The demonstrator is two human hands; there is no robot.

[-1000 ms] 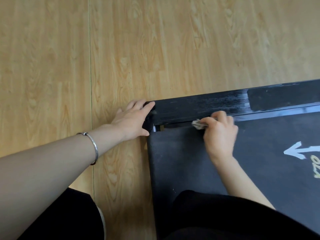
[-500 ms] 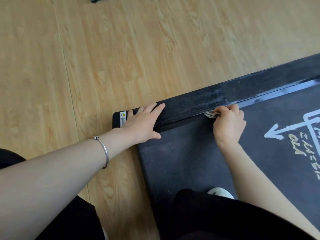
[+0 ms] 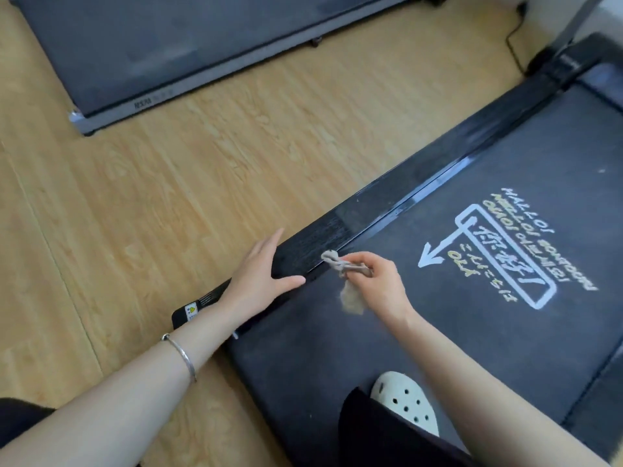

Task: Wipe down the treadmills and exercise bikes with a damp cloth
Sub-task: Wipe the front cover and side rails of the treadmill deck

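Pinching cloth [image 3: 337, 262], right hand [image 3: 384, 284] held its tip at rail [image 3: 371, 203] edge; left hand [image 3: 259, 278] lay flat on rail, fingers straight, gripping nothing.

A single view is given, from a head-worn camera held close above the near end of the treadmill [image 3: 337, 348]. It is aimed steeply down and forward along the side rail [image 3: 438, 160]. Beyond the rail, to its left, wooden floor [image 3: 202, 180] and a second treadmill [image 3: 168, 45] are taken in towards the top edge.

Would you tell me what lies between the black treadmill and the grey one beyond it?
Head view: bare wood-grain floor lies between the black treadmill and the grey treadmill.
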